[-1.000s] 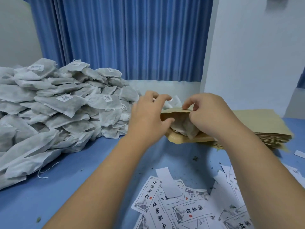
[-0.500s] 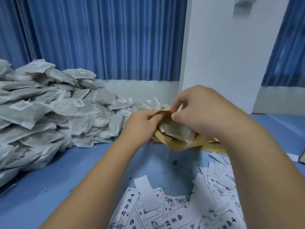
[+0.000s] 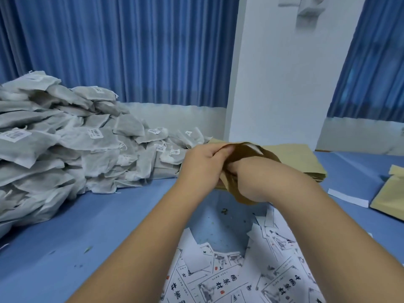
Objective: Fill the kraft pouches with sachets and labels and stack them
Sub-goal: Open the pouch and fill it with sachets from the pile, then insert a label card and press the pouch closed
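Note:
An open kraft pouch (image 3: 244, 153) is held up above the blue table. My left hand (image 3: 203, 165) grips its mouth edge at the left, fingers curled over the paper. My right hand (image 3: 254, 184) is pushed down into the pouch, and its fingers are hidden by the brown paper. A white edge of a sachet shows inside the mouth. A big pile of grey sachets (image 3: 65, 145) fills the left of the table. Printed labels (image 3: 236, 274) lie scattered in front of me.
A flat stack of empty kraft pouches (image 3: 303, 159) lies behind my hands against the white wall. Another kraft pouch (image 3: 391, 193) lies at the right edge, with a white paper strip (image 3: 347, 196) beside it. Blue curtains hang behind the table.
My right hand has gone from pinching the sachet at the pouch mouth to deep inside the pouch. The sachet has sunk almost out of sight. My view has swung right.

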Demonstrator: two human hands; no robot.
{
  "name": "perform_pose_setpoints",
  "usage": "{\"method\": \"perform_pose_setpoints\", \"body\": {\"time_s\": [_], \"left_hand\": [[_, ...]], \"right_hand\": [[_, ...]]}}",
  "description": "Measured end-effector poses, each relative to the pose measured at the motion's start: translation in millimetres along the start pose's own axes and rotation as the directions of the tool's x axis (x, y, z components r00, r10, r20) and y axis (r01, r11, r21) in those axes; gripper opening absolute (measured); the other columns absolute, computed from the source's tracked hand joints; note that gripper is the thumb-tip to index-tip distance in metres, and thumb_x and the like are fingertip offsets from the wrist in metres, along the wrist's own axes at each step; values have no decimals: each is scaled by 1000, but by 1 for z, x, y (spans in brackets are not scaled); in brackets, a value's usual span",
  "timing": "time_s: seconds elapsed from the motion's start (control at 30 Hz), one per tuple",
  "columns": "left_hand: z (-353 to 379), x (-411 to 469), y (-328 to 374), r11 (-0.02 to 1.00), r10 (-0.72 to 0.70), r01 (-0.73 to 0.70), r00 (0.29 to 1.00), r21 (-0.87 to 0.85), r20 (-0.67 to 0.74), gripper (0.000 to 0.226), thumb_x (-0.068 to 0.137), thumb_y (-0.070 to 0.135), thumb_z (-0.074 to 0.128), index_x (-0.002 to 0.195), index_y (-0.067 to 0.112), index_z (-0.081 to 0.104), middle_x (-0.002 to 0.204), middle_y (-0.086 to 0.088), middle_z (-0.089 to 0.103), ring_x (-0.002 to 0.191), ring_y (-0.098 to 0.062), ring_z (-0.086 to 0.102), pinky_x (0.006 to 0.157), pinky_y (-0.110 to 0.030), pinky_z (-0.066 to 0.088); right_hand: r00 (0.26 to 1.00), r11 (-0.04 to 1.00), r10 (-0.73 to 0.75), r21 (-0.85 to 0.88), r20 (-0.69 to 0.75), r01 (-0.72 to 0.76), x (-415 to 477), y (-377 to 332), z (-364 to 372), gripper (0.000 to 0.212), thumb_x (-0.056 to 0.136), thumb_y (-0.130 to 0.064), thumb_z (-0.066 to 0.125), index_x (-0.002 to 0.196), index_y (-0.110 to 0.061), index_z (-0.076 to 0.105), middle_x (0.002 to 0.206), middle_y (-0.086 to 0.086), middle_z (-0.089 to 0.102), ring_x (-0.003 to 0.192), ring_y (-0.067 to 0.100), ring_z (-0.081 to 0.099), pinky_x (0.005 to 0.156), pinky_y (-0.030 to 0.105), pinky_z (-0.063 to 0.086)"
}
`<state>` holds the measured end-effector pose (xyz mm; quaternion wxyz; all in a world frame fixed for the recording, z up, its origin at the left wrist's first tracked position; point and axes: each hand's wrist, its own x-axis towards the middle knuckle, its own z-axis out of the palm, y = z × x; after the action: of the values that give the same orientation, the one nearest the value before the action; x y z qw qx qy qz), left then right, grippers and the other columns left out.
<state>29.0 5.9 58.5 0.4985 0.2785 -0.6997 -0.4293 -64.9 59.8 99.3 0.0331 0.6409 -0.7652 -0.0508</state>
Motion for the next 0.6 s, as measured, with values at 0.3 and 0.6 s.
{"method": "perform_pose_setpoints", "body": {"time_s": [0.3,0.6], "left_hand": [[10,-5,-2,980,199,-197,968,30,-152,22,96,22,56,91,37,72,92,13,73,94,-6,65,89,-26,49],[-4,0,-20,980,181,-160,963,119,-202,22,96,13,56,107,17,75,106,7,72,104,-7,63,94,-20,45]], "right_hand": [[986,999,11,51,-169,-3,0,7,-5,38,88,-15,55,125,-20,54,114,3,59,100,23,57,86,31,47],[771,876,-230,218,-594,430,-64,-22,47,27,85,-16,41,97,-13,65,93,2,55,86,24,54,71,40,46]]}}
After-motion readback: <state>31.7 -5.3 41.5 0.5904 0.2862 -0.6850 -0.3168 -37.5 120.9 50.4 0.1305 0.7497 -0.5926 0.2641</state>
